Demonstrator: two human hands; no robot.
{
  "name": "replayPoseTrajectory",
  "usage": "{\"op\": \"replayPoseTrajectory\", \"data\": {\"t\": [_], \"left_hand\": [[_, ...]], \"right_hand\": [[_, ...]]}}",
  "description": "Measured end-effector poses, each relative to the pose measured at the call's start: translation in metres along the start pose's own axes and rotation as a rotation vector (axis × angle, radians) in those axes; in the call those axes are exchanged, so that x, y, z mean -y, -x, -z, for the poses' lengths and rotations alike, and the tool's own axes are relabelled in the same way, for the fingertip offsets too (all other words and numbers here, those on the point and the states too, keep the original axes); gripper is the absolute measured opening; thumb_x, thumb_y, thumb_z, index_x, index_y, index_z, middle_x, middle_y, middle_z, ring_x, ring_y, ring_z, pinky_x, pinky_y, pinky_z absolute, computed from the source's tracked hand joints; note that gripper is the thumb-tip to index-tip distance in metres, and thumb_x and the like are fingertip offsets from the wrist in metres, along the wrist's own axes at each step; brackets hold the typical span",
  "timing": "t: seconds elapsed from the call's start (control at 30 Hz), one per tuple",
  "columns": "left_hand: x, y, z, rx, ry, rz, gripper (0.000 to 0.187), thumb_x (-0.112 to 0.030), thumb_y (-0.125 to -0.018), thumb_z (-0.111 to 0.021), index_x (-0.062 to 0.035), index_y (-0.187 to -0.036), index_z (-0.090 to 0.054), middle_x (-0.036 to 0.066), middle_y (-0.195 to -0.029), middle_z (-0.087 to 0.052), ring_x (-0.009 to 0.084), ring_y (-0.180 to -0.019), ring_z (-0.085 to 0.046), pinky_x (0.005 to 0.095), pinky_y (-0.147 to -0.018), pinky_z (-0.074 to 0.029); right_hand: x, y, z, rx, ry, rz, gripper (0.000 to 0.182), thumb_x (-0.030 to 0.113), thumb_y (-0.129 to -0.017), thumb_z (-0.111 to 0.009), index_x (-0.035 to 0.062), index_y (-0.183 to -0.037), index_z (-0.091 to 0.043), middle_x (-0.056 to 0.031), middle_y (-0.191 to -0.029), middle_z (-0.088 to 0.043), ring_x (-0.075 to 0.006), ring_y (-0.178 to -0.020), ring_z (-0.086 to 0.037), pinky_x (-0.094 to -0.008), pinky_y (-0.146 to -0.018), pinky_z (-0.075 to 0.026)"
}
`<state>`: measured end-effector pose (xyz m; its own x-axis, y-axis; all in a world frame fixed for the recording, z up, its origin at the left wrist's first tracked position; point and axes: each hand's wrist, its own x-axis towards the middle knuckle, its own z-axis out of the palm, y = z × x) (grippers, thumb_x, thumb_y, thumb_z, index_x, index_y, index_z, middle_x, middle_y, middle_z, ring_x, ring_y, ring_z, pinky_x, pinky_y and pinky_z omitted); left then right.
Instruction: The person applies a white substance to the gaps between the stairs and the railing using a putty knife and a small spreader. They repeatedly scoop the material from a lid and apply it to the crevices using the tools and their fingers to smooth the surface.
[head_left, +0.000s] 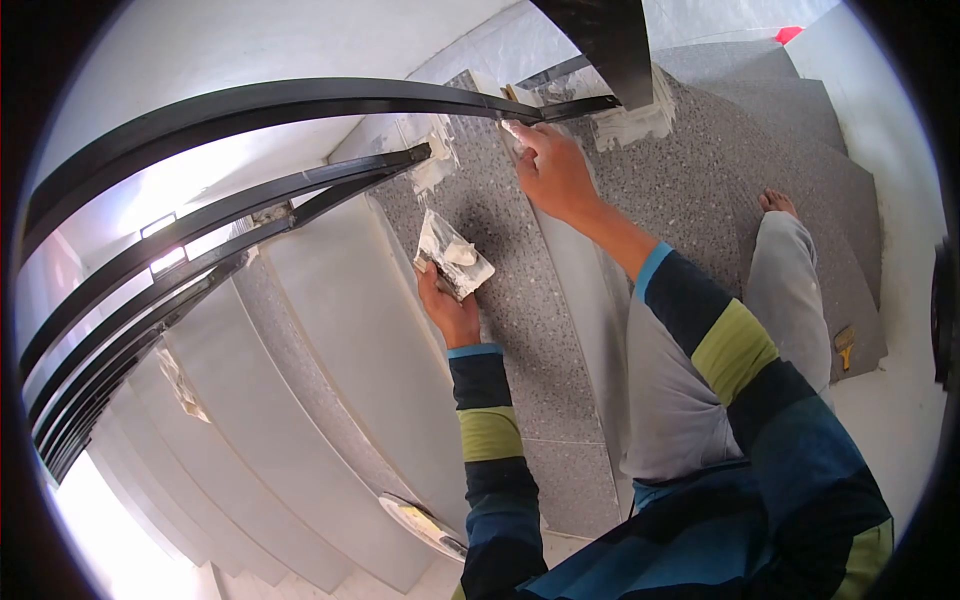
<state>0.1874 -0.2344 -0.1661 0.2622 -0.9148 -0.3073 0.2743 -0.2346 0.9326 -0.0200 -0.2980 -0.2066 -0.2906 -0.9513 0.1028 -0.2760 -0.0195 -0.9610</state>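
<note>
**Holding the paste close to the railing foot**

The left hand is pinching the edge of a flat plate, which is carrying a lump of white paste above the speckled step. The right hand is curling its fingers, the tips sitting by the black railing near its foot; whether they are pinching anything, I cannot tell. Working well here probably means holding the plate level and near, pressing small dabs into the joint, and wiping smears off the step before they are hardening.
</note>
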Motion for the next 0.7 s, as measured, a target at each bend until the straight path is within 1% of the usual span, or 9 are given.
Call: {"op": "replayPoseTrajectory", "data": {"t": [0.13,0.2,0.33,0.4,0.43,0.5,0.57,0.63,0.7], "left_hand": [[0.000,0.000,-0.001,0.013,0.013,0.004,0.033,-0.021,-0.089,-0.042,-0.0051,-0.117,-0.044,0.007,-0.111,-0.053,0.0211,-0.100,-0.054,0.0351,-0.087,-0.043],[-0.001,0.001,-0.002,0.027,0.021,0.004,0.033,-0.022,-0.089,-0.042,-0.0050,-0.117,-0.044,0.007,-0.111,-0.053,0.0212,-0.100,-0.054,0.0353,-0.087,-0.043],[0.000,0.001,-0.003,0.019,0.015,0.010,0.034,-0.022,-0.088,-0.042,-0.0049,-0.118,-0.044,0.008,-0.110,-0.053,0.0214,-0.100,-0.054,0.0354,-0.087,-0.043],[0.000,0.001,-0.003,0.013,0.016,0.007,0.034,-0.022,-0.088,-0.042,-0.0048,-0.118,-0.044,0.008,-0.110,-0.053,0.0215,-0.100,-0.054,0.0354,-0.087,-0.043],[-0.001,0.001,-0.003,0.006,0.006,0.000,0.034,-0.021,-0.088,-0.042,-0.0049,-0.118,-0.044,0.008,-0.110,-0.053,0.0217,-0.100,-0.054,0.0355,-0.087,-0.043],[-0.001,0.001,-0.004,-0.001,-0.003,-0.008,0.034,-0.021,-0.088,-0.042,-0.0049,-0.118,-0.044,0.008,-0.110,-0.053,0.0218,-0.100,-0.054,0.0355,-0.087,-0.043],[0.000,0.002,-0.006,-0.031,0.010,-0.024,0.034,-0.023,-0.089,-0.043,-0.0032,-0.116,-0.047,0.008,-0.108,-0.056,0.0228,-0.097,-0.056,0.0371,-0.083,-0.045],[0.002,0.000,-0.002,-0.023,0.002,-0.033,0.034,-0.023,-0.089,-0.043,-0.0031,-0.116,-0.047,0.009,-0.108,-0.056,0.0229,-0.097,-0.056,0.0372,-0.083,-0.045],[0.003,-0.001,0.002,-0.015,-0.008,-0.044,0.034,-0.023,-0.089,-0.043,-0.0031,-0.117,-0.047,0.009,-0.108,-0.056,0.0229,-0.098,-0.056,0.0372,-0.083,-0.045]], "right_hand": [[0.000,-0.001,0.000,-0.011,-0.028,0.013,0.042,0.005,-0.070,-0.051,0.0021,-0.112,-0.057,-0.0158,-0.087,-0.056,-0.0327,-0.075,-0.057,-0.0407,-0.068,-0.047],[0.003,-0.001,0.001,-0.012,-0.025,-0.006,0.039,0.000,-0.074,-0.048,0.0027,-0.111,-0.058,-0.0144,-0.083,-0.056,-0.0294,-0.071,-0.056,-0.0376,-0.063,-0.044],[-0.001,-0.001,0.001,0.024,0.030,-0.009,0.038,0.001,-0.073,-0.049,0.0022,-0.109,-0.059,-0.0135,-0.081,-0.056,-0.0288,-0.071,-0.056,-0.0378,-0.063,-0.044],[-0.008,-0.003,-0.003,-0.031,0.008,0.095,0.037,0.001,-0.071,-0.050,0.0019,-0.107,-0.059,-0.0129,-0.081,-0.056,-0.0286,-0.071,-0.055,-0.0380,-0.063,-0.044],[-0.009,-0.003,-0.003,-0.031,0.008,0.095,0.037,0.001,-0.071,-0.050,0.0019,-0.107,-0.059,-0.0129,-0.081,-0.056,-0.0286,-0.071,-0.055,-0.0380,-0.063,-0.044],[-0.009,-0.002,-0.002,-0.050,-0.047,0.067,0.037,0.002,-0.071,-0.050,0.0019,-0.107,-0.059,-0.0130,-0.080,-0.055,-0.0290,-0.071,-0.055,-0.0381,-0.063,-0.044],[-0.005,-0.001,0.002,-0.042,-0.034,0.065,0.037,0.001,-0.071,-0.050,0.0020,-0.107,-0.059,-0.0128,-0.081,-0.055,-0.0289,-0.071,-0.055,-0.0379,-0.063,-0.044],[-0.003,-0.001,0.004,-0.033,-0.023,0.062,0.037,0.001,-0.071,-0.050,0.0021,-0.107,-0.059,-0.0127,-0.081,-0.055,-0.0288,-0.071,-0.055,-0.0376,-0.063,-0.044],[-0.001,-0.001,0.005,0.009,-0.011,0.038,0.043,0.003,-0.067,-0.051,0.0054,-0.110,-0.059,-0.0152,-0.086,-0.056,-0.0332,-0.071,-0.057,-0.0412,-0.064,-0.047]]}}
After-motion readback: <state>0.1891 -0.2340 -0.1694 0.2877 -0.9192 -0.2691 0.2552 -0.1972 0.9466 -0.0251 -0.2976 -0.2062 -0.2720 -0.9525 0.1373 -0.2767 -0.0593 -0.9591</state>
